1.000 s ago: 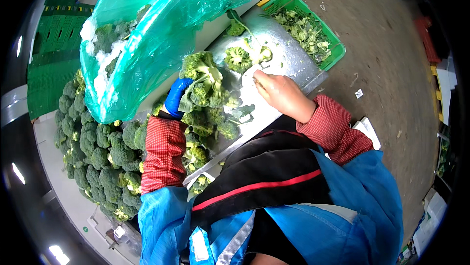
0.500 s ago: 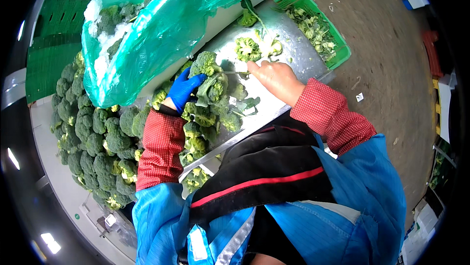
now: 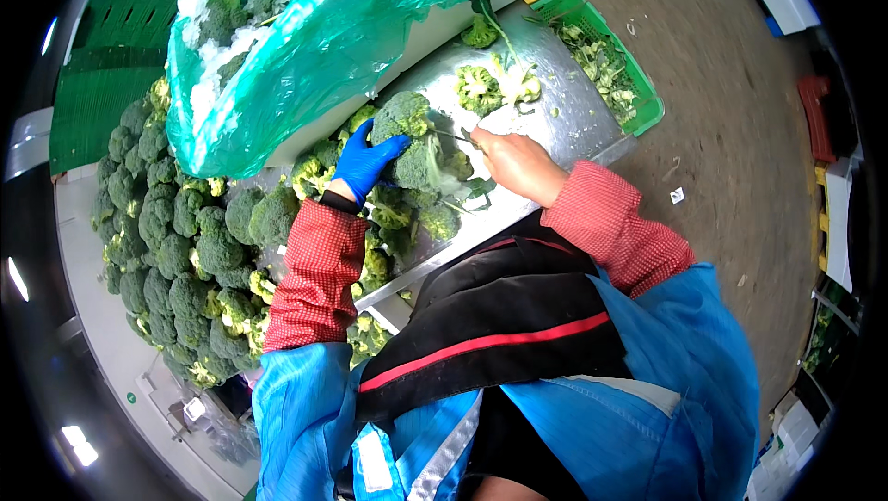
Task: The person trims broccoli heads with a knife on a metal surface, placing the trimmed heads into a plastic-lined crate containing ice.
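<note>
My left hand [image 3: 363, 160], in a blue glove, is closed around a broccoli head [image 3: 401, 116] above the metal work surface [image 3: 564, 98]. In my bare right hand [image 3: 518, 164] is a knife [image 3: 450, 135], its thin blade pointing left against the stem side of that head. The fist hides the knife's handle. Just below the held head lie another dark green crown and some loose leaves [image 3: 479, 188]. Farther up the surface are a trimmed broccoli piece [image 3: 477, 89] and pale stem and leaf scraps [image 3: 518, 85].
A big pile of broccoli [image 3: 190, 242] spreads at left. Beyond my left hand stands a box lined with a green plastic bag [image 3: 314, 66], with broccoli and ice inside. A green basket [image 3: 652, 111] of leaf trimmings sits at the surface's far right end, beside the brown floor [image 3: 731, 159].
The broccoli head has turned in my left hand, so its crown shows broader. The knife blade now slants more against it. The whole view has shifted slightly.
</note>
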Action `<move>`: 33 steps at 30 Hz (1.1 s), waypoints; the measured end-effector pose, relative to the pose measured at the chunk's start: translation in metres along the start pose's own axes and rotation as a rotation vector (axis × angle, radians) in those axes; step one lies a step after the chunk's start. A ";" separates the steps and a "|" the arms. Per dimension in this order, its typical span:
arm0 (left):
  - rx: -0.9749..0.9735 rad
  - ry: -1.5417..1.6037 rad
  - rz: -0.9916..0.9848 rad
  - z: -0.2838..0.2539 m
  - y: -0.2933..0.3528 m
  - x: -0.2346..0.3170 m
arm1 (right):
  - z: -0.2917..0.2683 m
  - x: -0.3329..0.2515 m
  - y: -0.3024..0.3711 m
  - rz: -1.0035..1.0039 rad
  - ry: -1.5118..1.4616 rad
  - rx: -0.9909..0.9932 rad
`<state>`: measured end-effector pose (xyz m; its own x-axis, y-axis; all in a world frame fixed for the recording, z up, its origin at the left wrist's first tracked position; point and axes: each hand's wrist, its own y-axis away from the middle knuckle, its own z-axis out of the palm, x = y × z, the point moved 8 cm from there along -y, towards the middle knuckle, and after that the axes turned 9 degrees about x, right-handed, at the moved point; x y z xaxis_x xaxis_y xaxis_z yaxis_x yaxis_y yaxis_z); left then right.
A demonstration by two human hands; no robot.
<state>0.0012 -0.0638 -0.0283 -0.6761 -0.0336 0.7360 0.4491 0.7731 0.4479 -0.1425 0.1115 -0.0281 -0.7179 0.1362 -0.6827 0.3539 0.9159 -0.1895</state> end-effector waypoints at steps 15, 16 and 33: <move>-0.154 0.921 -0.222 -0.145 0.071 -0.083 | -0.055 0.016 -0.003 0.213 -0.078 0.317; -0.096 0.977 -0.207 -0.169 0.077 -0.083 | -0.066 0.020 -0.004 0.224 0.017 0.332; 0.865 0.460 0.468 -0.302 0.085 0.039 | -0.125 0.087 0.050 0.082 0.625 0.206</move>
<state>0.1897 -0.1906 0.1920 -0.1804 0.2855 0.9412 -0.0803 0.9495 -0.3034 -0.2619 0.2165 -0.0088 -0.8745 0.4527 -0.1743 0.4850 0.8108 -0.3277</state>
